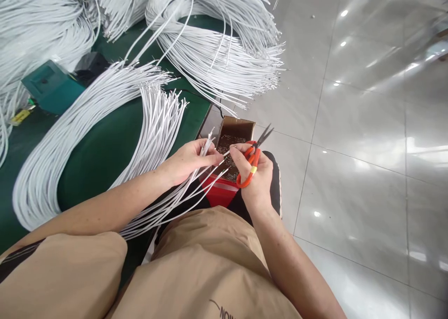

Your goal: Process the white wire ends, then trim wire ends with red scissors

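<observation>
The left hand [199, 159] is closed around a few white cables [207, 145], their frayed, pale ends poking up past the fingers, and its thumb and fingertips steady one strand that reaches across to the right hand [258, 174]. That hand has orange-handled scissors [256, 160] tucked in its grip, dark blades pointing up and away, while thumb and forefinger pinch at the strand's tip. The cables are slim, smooth and glossy, and trail back over the lap beside a looped bundle [38, 183] on the green table [101, 137]. Below the hands, an open cardboard box [240, 127] contains small dark-looking scraps. Farther off lie more white cable bundles [224, 58] and a teal device [58, 93].
</observation>
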`<state>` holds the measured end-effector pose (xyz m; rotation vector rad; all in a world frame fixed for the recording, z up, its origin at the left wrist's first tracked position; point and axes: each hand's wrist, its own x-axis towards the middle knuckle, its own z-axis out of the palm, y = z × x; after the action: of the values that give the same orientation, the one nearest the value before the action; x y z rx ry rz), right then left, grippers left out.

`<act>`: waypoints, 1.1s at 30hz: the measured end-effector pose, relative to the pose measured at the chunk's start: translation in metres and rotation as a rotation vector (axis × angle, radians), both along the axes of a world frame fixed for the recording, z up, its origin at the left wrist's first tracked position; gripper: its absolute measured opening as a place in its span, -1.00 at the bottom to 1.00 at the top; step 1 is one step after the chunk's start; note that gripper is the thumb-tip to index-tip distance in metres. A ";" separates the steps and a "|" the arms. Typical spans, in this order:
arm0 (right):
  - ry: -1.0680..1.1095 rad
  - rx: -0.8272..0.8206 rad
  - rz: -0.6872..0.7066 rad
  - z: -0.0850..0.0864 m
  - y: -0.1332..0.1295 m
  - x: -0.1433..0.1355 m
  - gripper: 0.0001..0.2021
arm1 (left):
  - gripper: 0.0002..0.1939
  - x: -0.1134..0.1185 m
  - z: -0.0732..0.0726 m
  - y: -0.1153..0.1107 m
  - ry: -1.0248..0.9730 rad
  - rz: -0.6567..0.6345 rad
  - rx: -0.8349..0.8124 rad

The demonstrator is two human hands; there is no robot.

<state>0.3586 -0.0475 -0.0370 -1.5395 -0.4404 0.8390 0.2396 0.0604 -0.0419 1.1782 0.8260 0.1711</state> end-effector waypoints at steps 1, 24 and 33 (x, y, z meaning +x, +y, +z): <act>0.029 0.010 -0.008 0.000 -0.001 -0.002 -0.81 | -0.64 0.000 -0.001 0.001 0.001 0.004 -0.003; -0.549 -0.305 0.378 -0.028 -0.023 0.011 -0.67 | -0.63 0.002 0.004 -0.006 0.005 -0.010 0.207; -0.641 -0.376 0.417 -0.024 -0.020 0.006 -0.58 | -0.68 0.002 0.008 -0.007 0.139 -0.057 0.442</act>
<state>0.3646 -0.0679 -0.0609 -2.1063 -1.1514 0.7510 0.2416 0.0530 -0.0338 1.6413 0.9015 0.2348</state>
